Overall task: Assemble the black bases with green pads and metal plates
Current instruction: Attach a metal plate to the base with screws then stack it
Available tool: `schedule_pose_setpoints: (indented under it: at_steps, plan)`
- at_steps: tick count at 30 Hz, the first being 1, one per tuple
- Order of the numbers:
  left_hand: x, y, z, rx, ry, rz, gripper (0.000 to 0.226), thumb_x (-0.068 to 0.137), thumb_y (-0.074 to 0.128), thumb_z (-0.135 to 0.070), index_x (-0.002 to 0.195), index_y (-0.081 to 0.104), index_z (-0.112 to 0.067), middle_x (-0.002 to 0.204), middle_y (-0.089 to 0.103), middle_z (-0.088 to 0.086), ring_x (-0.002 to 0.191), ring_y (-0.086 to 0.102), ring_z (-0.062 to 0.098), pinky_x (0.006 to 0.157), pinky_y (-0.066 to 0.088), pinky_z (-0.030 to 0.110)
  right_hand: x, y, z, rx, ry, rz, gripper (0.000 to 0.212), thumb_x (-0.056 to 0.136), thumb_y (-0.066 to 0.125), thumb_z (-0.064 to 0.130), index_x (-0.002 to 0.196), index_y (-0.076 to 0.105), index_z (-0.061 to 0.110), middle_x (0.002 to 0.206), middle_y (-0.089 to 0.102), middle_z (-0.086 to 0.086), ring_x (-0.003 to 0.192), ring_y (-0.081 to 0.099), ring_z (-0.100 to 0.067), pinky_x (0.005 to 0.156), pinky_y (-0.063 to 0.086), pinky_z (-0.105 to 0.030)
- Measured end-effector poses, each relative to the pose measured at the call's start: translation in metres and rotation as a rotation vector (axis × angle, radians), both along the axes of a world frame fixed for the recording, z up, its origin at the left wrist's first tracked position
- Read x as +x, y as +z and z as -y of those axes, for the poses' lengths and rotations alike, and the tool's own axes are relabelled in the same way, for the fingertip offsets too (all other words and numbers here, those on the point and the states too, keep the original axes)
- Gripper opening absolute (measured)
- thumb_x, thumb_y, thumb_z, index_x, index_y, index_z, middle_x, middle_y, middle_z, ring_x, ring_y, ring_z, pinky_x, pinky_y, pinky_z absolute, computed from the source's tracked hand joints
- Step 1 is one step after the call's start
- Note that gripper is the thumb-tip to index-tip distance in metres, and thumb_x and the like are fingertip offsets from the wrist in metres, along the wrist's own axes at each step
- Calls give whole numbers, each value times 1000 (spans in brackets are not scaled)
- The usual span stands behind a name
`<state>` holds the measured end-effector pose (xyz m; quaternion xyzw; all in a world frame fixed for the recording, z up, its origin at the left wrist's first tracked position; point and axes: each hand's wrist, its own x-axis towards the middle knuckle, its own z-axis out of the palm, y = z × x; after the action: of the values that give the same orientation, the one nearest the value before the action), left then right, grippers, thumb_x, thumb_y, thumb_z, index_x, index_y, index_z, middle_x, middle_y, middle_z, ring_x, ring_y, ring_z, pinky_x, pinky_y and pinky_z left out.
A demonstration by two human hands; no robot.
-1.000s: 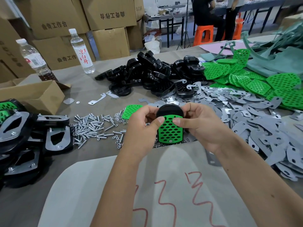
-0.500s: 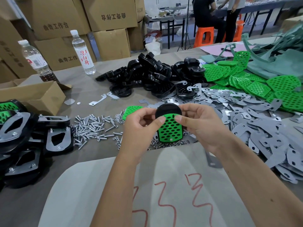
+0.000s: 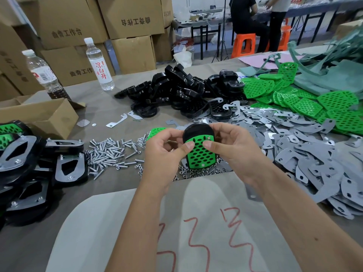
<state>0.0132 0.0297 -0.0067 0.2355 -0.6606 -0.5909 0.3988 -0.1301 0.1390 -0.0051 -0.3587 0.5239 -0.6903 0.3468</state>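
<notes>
Hands meet at centre above the table, left hand (image 3: 165,154) and right hand (image 3: 233,152) both gripping a black base (image 3: 196,130) with green pad (image 3: 200,156), thumbs pressed on the pad, loose screws (image 3: 110,152) at nine o'clock

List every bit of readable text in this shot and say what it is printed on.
"曲奇工作台" on the left cardboard box.
"曲奇工作台", printed upside down, on the middle box.
"曲奇工作", rest hidden by a bottle, on the lower box.
"凉白开" in red on the clear bottle.
Red scrawls on the grey sheet: no clear characters.
Label of the second bottle: too blurred to read.
</notes>
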Motion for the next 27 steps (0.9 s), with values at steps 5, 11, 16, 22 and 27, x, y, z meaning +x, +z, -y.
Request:
schedule_pose_setpoints:
  at_steps: [5,11,16,22,27]
  plan:
    - [1,0,2,-71,-24,-17,44,76,80,2,95,81,-38,93,76,-6,90,69,15,81,59,31,-1,-1,0,-45,-68,-50,37,78,75,-19,105,71,6,99,75,-14,92,69,-21,90,61,-41]
    - [2,1,2,-82,-25,-61,53,74,76,20,103,79,-24,102,77,9,93,71,15,86,59,33,0,-1,1,-121,-70,-66,38,76,74,-22,99,71,8,96,71,-15,87,66,-20,79,57,-27]
    - [2,2,2,-97,-31,-108,42,71,82,4,96,80,-29,101,79,4,96,73,19,90,59,34,-2,-2,1,-154,-68,-46,38,75,75,-22,96,72,9,88,73,-8,80,67,-15,74,57,-24]
    - [0,-1,4,-115,31,-81,27,72,84,-9,93,79,-26,90,78,4,86,71,18,80,61,37,-2,-4,2,-137,-61,-74,39,77,79,-14,107,72,10,96,77,-10,88,70,-20,76,60,-31]
    - [-2,1,4,269,184,-187,10,88,76,1,92,73,-8,83,69,7,74,73,20,66,63,35,-3,-6,2,107,-21,-175,30,84,84,9,110,70,18,103,79,-8,94,75,-23,79,63,-34]
